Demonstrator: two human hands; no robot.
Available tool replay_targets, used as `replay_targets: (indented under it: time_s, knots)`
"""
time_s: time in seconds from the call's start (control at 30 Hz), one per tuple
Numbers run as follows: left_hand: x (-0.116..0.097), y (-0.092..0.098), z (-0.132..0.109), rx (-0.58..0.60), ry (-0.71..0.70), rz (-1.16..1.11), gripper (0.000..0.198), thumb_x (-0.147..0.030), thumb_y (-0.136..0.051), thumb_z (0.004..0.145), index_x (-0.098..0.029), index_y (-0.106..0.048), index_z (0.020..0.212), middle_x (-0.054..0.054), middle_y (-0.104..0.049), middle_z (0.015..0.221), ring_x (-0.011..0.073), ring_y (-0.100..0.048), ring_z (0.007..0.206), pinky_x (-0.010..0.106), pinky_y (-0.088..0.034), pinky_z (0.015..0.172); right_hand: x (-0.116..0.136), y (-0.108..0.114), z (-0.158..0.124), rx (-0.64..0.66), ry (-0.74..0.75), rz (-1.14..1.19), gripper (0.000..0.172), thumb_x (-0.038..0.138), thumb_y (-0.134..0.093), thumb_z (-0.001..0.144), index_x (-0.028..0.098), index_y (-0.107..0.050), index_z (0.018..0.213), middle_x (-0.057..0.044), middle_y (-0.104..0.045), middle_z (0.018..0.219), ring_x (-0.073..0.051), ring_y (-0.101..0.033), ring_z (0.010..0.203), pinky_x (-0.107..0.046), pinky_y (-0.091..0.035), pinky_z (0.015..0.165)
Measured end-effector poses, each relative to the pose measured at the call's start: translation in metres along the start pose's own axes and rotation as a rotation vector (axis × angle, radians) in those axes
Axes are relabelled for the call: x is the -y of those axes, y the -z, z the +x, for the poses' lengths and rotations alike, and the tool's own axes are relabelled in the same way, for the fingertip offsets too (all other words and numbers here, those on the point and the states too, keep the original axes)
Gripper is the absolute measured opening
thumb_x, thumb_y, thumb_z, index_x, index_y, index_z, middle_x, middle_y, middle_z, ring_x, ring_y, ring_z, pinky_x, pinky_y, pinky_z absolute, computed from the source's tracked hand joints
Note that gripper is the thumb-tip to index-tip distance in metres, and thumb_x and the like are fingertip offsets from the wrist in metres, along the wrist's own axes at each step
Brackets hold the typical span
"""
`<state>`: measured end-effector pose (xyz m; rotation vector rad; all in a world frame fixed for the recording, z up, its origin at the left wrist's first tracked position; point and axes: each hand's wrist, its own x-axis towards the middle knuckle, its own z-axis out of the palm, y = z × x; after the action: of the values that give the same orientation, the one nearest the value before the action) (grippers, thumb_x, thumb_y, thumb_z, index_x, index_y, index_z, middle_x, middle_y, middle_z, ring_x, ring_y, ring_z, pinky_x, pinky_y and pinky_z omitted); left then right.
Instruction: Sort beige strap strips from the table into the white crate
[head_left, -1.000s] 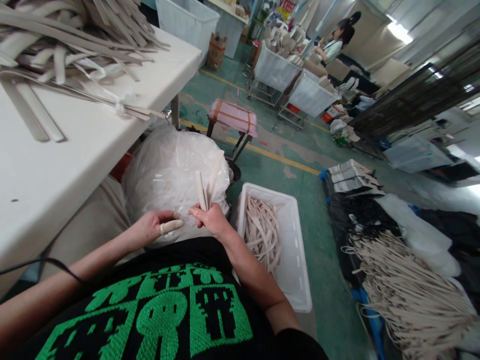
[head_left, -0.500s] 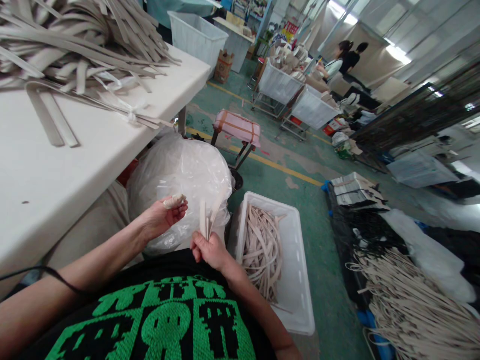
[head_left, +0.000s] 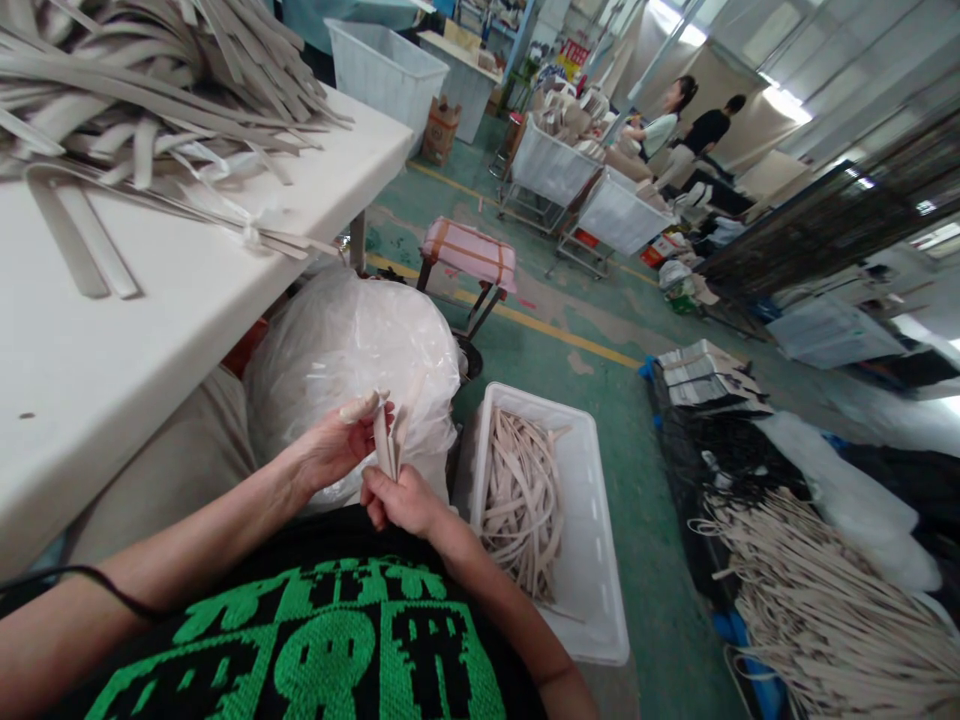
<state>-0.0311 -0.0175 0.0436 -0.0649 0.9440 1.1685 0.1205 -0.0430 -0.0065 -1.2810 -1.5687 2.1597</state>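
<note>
Several short beige fabric strips [head_left: 385, 445] stand up out of my right hand [head_left: 397, 497], which is closed round their lower ends in front of my shirt. At their upper part, my left hand [head_left: 349, 432] has its fingers curled behind the strips and its thumb close against them. A pale wrapping covers that thumb. Just beyond both hands bulges a large clear plastic bag [head_left: 360, 340]. To the right stands a white bin [head_left: 592, 560] with a heap of loose beige strips [head_left: 523, 500] in it.
On the left, a white table [head_left: 195, 300] carries a big pile of strips [head_left: 187, 90]. A pink-topped stool [head_left: 471, 252] stands ahead. More long strips [head_left: 840, 610] lie at the right. Wheeled bins [head_left: 559, 165] and two people [head_left: 705, 130] are farther back.
My left hand has come over to the strips and meets their upper ends. My right hand, still gripping them, has shifted slightly left.
</note>
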Motion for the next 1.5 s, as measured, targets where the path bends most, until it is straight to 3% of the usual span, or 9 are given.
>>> replay_targets:
  time_s: [0.43, 0.63, 0.77, 0.87, 1.0, 1.07, 1.2, 1.4, 1.5]
  knots:
    - [0.003, 0.014, 0.008, 0.120, 0.018, 0.045, 0.020, -0.033, -0.083, 0.081, -0.016, -0.073, 0.077, 0.001, -0.070, 0.069, 0.0146, -0.065, 0.063, 0.026, -0.056, 0.063, 0.010, 0.001, -0.008, 0.056, 0.025, 0.034, 0.055, 0.064, -0.050, 0.097, 0.018, -0.058, 0.069, 0.006, -0.052, 0.044, -0.007, -0.041, 0.037, -0.020, -0.036, 0.045]
    - [0.009, 0.020, 0.006, 0.153, -0.065, 0.188, 0.030, -0.033, -0.094, 0.064, -0.014, -0.076, 0.075, 0.004, -0.072, 0.070, 0.0159, -0.065, 0.064, 0.026, -0.055, 0.063, 0.006, 0.000, 0.002, 0.103, -0.026, 0.095, 0.055, 0.065, -0.048, 0.097, 0.017, -0.057, 0.071, 0.005, -0.052, 0.043, -0.008, -0.045, 0.036, -0.018, -0.033, 0.042]
    - [0.011, 0.025, 0.006, 0.144, -0.113, 0.298, 0.032, -0.036, -0.095, 0.061, -0.012, -0.076, 0.071, 0.005, -0.070, 0.066, 0.0154, -0.062, 0.060, 0.025, -0.051, 0.057, 0.004, 0.004, 0.000, 0.131, 0.067, 0.143, 0.057, 0.071, -0.046, 0.094, 0.017, -0.060, 0.080, 0.006, -0.055, 0.047, -0.007, -0.042, 0.035, -0.019, -0.035, 0.041]
    - [0.008, 0.030, 0.010, 0.054, -0.179, 0.252, 0.032, -0.035, -0.095, 0.060, -0.012, -0.077, 0.073, 0.004, -0.070, 0.067, 0.0139, -0.062, 0.062, 0.024, -0.051, 0.060, -0.001, 0.010, -0.017, 0.042, 0.168, 0.104, 0.063, 0.076, -0.047, 0.090, 0.016, -0.064, 0.092, 0.004, -0.061, 0.058, -0.007, -0.049, 0.039, -0.020, -0.040, 0.044]
    - [0.014, 0.034, 0.014, -0.042, -0.182, 0.213, 0.035, -0.034, -0.096, 0.056, -0.013, -0.078, 0.076, 0.003, -0.072, 0.072, 0.0130, -0.063, 0.068, 0.022, -0.051, 0.065, -0.013, 0.016, -0.038, -0.147, 0.100, -0.029, 0.062, 0.074, -0.049, 0.091, 0.014, -0.066, 0.090, 0.002, -0.061, 0.057, -0.010, -0.055, 0.042, -0.020, -0.040, 0.044]
    - [0.025, 0.033, 0.012, 0.028, -0.137, 0.289, 0.035, -0.037, -0.096, 0.057, -0.013, -0.078, 0.075, 0.005, -0.073, 0.073, 0.0142, -0.064, 0.068, 0.024, -0.052, 0.068, -0.013, 0.016, -0.041, -0.226, 0.072, -0.033, 0.061, 0.073, -0.048, 0.092, 0.015, -0.065, 0.087, 0.002, -0.060, 0.054, -0.010, -0.055, 0.041, -0.020, -0.040, 0.043]
    - [0.041, 0.024, 0.005, 0.301, -0.019, 0.468, 0.040, -0.052, -0.086, 0.069, -0.014, -0.073, 0.062, 0.005, -0.066, 0.057, 0.0185, -0.062, 0.059, 0.032, -0.052, 0.069, -0.004, 0.020, -0.041, -0.294, 0.161, 0.029, 0.061, 0.073, -0.047, 0.092, 0.014, -0.065, 0.093, 0.001, -0.062, 0.056, -0.011, -0.057, 0.043, -0.020, -0.042, 0.046]
    - [0.016, 0.027, 0.004, 0.085, -0.183, 0.436, 0.036, -0.042, -0.093, 0.060, -0.013, -0.080, 0.077, 0.011, -0.077, 0.083, 0.0193, -0.064, 0.076, 0.029, -0.050, 0.075, -0.011, 0.029, -0.063, -0.161, 0.123, -0.045, 0.065, 0.076, -0.048, 0.091, 0.014, -0.067, 0.090, -0.001, -0.065, 0.060, -0.012, -0.061, 0.047, -0.022, -0.045, 0.048]
    - [0.018, 0.026, -0.003, 0.230, -0.147, 0.589, 0.031, -0.045, -0.088, 0.067, -0.016, -0.080, 0.072, 0.011, -0.077, 0.080, 0.0225, -0.066, 0.080, 0.031, -0.049, 0.077, -0.006, 0.023, -0.060, -0.240, 0.124, -0.095, 0.067, 0.077, -0.044, 0.091, 0.014, -0.066, 0.086, 0.000, -0.063, 0.056, -0.012, -0.060, 0.045, -0.020, -0.043, 0.046]
